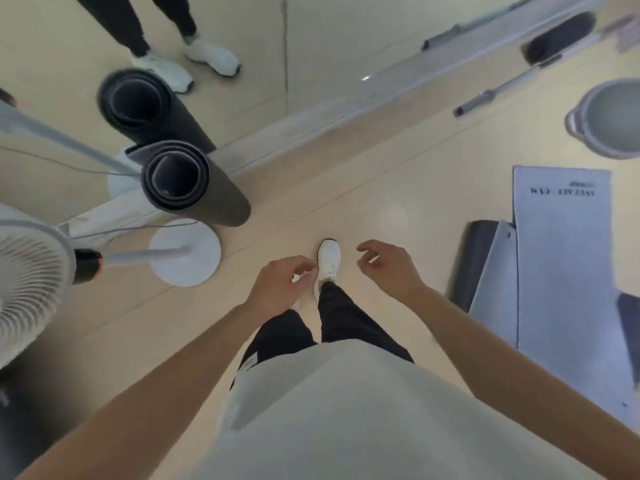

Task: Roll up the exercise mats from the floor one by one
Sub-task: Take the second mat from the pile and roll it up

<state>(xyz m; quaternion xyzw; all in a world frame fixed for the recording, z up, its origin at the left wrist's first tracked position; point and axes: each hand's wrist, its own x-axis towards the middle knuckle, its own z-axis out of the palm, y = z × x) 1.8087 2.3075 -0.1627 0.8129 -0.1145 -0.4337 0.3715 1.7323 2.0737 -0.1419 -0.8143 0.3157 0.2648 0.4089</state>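
Looking down at a pale floor [346,188], a person holds both hands out in front. The left hand [280,285] and right hand [388,268] are apart, fingers loosely curled, gripping nothing. A dark rolled mat [194,181] stands upright against a wall mirror [329,46], ahead and left. A pale grey mat [568,265] lies flat on the right, and a white fan [31,282] stands far left
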